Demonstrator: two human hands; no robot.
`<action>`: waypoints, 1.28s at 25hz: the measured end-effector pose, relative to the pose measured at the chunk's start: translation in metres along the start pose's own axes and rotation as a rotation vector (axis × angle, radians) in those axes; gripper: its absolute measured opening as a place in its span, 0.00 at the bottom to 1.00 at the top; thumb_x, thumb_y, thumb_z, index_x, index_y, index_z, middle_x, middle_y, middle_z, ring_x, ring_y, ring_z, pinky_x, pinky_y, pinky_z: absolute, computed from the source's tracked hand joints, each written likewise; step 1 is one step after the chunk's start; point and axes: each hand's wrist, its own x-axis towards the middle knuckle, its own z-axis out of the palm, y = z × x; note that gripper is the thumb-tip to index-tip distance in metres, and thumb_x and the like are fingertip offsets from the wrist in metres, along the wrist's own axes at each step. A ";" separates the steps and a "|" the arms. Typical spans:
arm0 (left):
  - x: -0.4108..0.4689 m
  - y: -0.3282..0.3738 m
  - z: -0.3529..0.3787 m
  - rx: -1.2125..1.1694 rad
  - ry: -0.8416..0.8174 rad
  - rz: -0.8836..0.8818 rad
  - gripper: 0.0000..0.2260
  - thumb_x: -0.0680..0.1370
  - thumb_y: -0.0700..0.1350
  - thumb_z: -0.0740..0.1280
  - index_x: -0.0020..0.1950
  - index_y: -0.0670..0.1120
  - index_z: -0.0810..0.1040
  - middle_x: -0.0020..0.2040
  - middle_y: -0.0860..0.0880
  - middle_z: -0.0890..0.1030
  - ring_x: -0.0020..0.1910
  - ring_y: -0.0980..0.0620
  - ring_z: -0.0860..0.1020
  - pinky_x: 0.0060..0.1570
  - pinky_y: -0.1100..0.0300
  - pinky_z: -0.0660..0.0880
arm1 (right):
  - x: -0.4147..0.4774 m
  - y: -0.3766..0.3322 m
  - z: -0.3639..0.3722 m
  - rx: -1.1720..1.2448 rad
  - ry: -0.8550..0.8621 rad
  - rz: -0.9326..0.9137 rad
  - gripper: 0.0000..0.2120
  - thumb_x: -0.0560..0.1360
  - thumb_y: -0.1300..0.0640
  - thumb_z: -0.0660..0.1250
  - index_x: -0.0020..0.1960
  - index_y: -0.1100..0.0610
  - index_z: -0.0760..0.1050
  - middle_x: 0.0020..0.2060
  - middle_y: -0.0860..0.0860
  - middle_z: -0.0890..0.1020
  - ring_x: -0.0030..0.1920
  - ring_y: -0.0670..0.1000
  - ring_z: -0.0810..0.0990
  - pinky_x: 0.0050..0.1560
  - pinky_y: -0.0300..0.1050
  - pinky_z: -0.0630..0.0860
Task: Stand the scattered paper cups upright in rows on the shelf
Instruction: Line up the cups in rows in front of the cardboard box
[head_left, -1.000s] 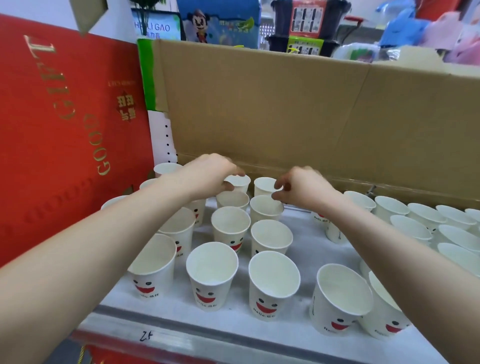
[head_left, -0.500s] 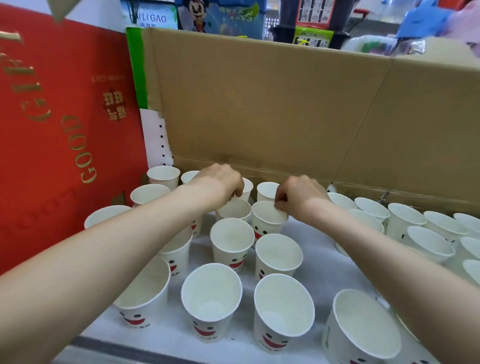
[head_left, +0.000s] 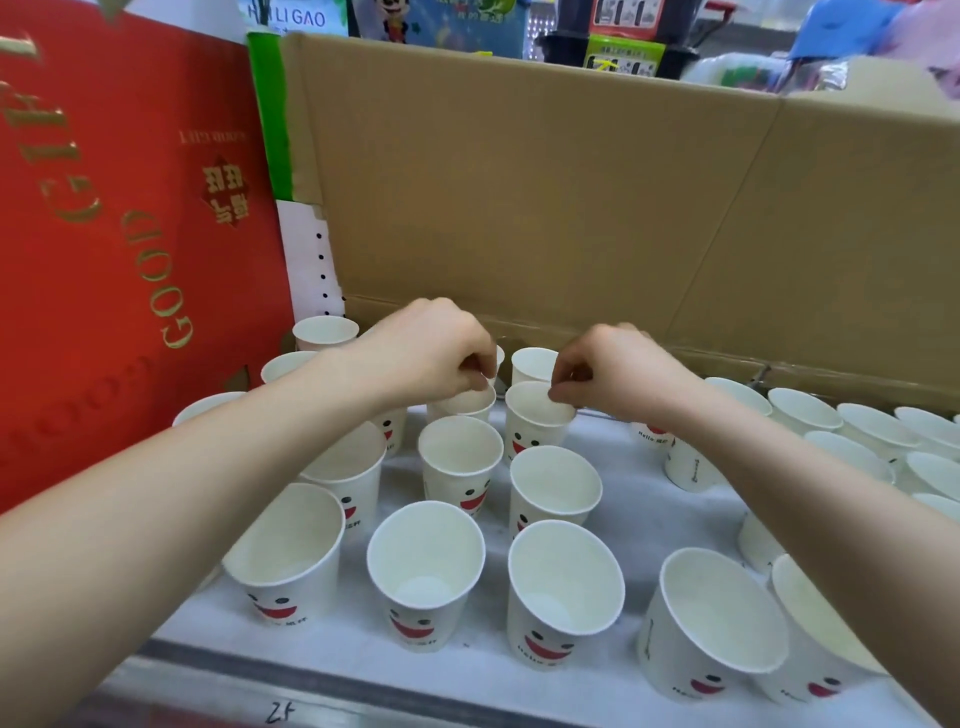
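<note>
Nearest me: the shelf (head_left: 649, 499) lip, then three front-row cups (head_left: 426, 577) standing upright, smile prints toward me. To their right, a crowded cluster of cups (head_left: 722, 623) stands upright but out of line, rims close or touching. Further in, more upright paper cups sit in rough columns. Beyond those, both forearms converge. My left hand (head_left: 431, 353) has its fingers curled, thumb and forefinger pinching the rim of a back cup (head_left: 470, 405). My right hand (head_left: 618, 371) is clamped the same way on the rim of the neighbouring cup (head_left: 530, 431), just beside the first. Both cups look upright; I cannot tell whether their bases are on the shelf or lifted. Behind them is a cardboard box (head_left: 571, 208) wall, with a red gift box (head_left: 119, 260) on the left. Risks, as I judge them: a rim pinch on thin paper may dent the lip or let the cup swing. The two held cups may knock together. My forearms pass low over the nearer rows, so a drop of either wrist could topple the cups below.
</note>
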 end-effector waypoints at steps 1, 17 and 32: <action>-0.010 0.006 -0.006 -0.042 -0.049 0.043 0.08 0.74 0.55 0.68 0.52 0.58 0.81 0.47 0.59 0.81 0.48 0.55 0.78 0.46 0.57 0.76 | -0.009 -0.004 -0.003 0.018 -0.065 -0.030 0.05 0.73 0.50 0.70 0.40 0.49 0.82 0.33 0.45 0.83 0.37 0.46 0.77 0.32 0.39 0.70; -0.062 0.016 -0.007 -0.051 -0.302 0.088 0.09 0.73 0.45 0.72 0.52 0.54 0.83 0.47 0.59 0.83 0.41 0.62 0.76 0.44 0.64 0.74 | -0.034 -0.010 0.020 0.001 -0.011 -0.056 0.04 0.68 0.50 0.74 0.43 0.47 0.82 0.37 0.45 0.81 0.41 0.50 0.79 0.39 0.43 0.75; -0.067 0.008 -0.008 -0.030 -0.115 -0.009 0.17 0.76 0.42 0.68 0.62 0.58 0.77 0.58 0.56 0.78 0.56 0.55 0.76 0.49 0.61 0.70 | -0.037 -0.006 0.021 0.001 0.004 -0.012 0.02 0.69 0.52 0.74 0.42 0.49 0.83 0.36 0.45 0.83 0.40 0.50 0.80 0.40 0.43 0.77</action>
